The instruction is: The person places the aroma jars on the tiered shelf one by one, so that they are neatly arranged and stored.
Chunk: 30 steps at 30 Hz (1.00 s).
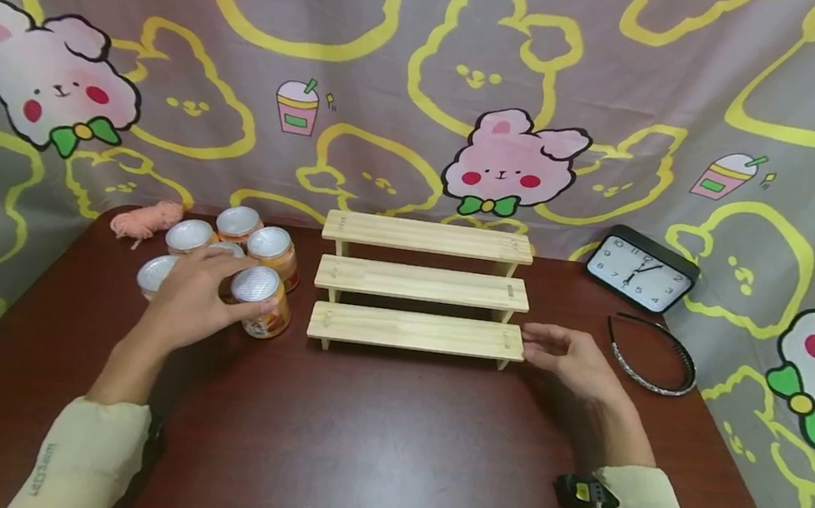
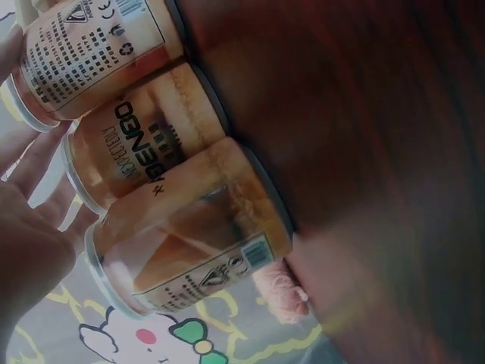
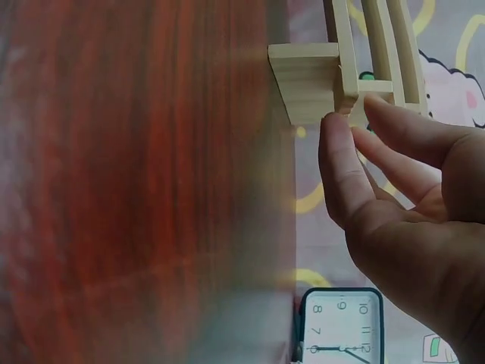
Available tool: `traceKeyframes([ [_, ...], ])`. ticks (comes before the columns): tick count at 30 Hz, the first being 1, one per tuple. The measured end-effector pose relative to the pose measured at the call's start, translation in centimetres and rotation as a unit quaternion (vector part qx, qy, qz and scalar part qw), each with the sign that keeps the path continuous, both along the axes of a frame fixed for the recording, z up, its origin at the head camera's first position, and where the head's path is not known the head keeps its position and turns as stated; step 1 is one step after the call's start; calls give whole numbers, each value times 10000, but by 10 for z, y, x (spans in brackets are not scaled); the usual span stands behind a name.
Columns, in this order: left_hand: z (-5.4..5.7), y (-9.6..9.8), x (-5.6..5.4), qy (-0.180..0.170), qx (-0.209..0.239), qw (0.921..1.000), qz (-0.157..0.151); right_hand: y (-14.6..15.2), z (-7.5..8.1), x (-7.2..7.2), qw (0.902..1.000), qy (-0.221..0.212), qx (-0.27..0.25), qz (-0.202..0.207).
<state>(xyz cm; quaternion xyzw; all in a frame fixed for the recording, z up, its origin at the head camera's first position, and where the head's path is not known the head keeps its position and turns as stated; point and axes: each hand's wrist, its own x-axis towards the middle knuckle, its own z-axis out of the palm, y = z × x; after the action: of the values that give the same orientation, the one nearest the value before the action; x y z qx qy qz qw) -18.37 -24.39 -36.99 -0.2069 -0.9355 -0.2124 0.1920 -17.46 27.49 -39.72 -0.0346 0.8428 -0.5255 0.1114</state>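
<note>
My left hand [image 1: 195, 289] grips the front right one of several orange-labelled cans, thumb on its near side and fingers behind. That can [image 1: 267, 323] stands upright on the table. Its printed side [image 2: 98, 53] faces the left wrist view, with two more cans lined up alongside. Fingers partly hide the cans behind. To the right of the group is a three-tier wooden stand [image 1: 414, 332]. At the right end of its lowest plank, my right hand [image 1: 572, 361] pinches the corner between thumb and fingertips, as the right wrist view also shows the plank end [image 3: 347, 95].
A pink, stringy lump [image 1: 147, 222] lies behind the cans at the left. A black-framed clock [image 1: 640, 268] leans at the back right, with a dark headband [image 1: 653, 382] in front of it. Patterned cloth [image 1: 395, 102] hangs behind the brown table [image 1: 370, 451].
</note>
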Motion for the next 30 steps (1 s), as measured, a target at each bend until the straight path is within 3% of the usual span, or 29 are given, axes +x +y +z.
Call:
traceKeyframes([
  [6,4,4,-4,52,180,9997,-138,1,1,1,9998,-65,7,-174],
  [12,6,2,3,-295,431,9986,8,-3,-2,-4,9996,-122,-241,12],
  [17,3,7,3,-390,713,9967,-65,-1,-5,-1,9994,-196,-284,33],
  [22,4,14,2,-481,1064,9931,-103,2,-5,3,9992,-271,-288,20],
  [30,11,15,7,-820,1628,9831,173,1,-3,0,9991,-212,-352,141],
])
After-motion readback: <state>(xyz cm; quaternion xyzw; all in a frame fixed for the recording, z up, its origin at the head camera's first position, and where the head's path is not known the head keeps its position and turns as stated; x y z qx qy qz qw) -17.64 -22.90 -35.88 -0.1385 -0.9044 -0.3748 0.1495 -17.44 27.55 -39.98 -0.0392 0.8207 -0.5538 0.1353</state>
